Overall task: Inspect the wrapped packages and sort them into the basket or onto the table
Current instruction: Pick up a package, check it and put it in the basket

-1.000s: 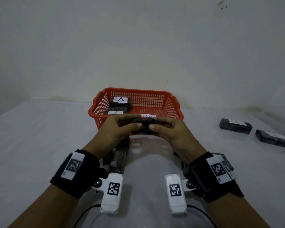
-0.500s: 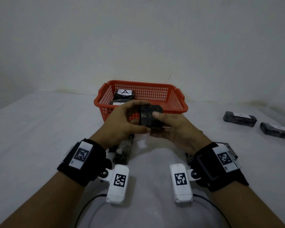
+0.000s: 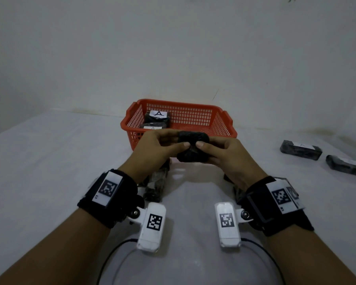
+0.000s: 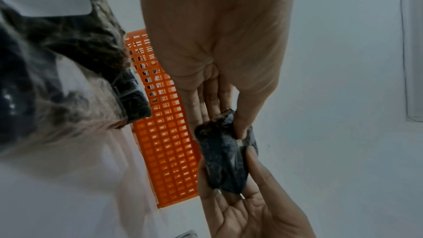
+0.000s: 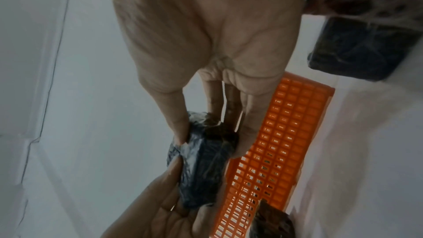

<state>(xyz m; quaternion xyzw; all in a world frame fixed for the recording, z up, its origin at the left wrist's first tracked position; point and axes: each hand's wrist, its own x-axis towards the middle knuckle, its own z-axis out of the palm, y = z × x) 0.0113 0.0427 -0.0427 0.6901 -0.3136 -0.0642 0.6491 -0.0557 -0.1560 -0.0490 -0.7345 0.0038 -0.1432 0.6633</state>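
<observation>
A small dark wrapped package (image 3: pixel 192 146) is held up in front of the red basket (image 3: pixel 224 124), above the table. My left hand (image 3: pixel 160 149) pinches its left end with thumb and fingers, and my right hand (image 3: pixel 222 151) pinches its right end. No label shows on the face turned to me. The left wrist view shows the package (image 4: pixel 225 156) between both thumbs. In the right wrist view the package (image 5: pixel 203 166) sits beside the basket wall (image 5: pixel 281 142). Two packages labelled A (image 3: pixel 157 117) lie in the basket's left part.
Two long dark packages with white labels (image 3: pixel 300 150) (image 3: pixel 346 165) lie on the table at the right. More wrapped packages lie under my wrists, one below the left (image 3: pixel 156 182) and one below the right (image 3: pixel 237 192). White table (image 3: pixel 49 161) stretches to the left.
Both hands have turned the package over between them, from its narrow edge to a broad dark face, while keeping it in front of the basket. The head view has shifted slightly.
</observation>
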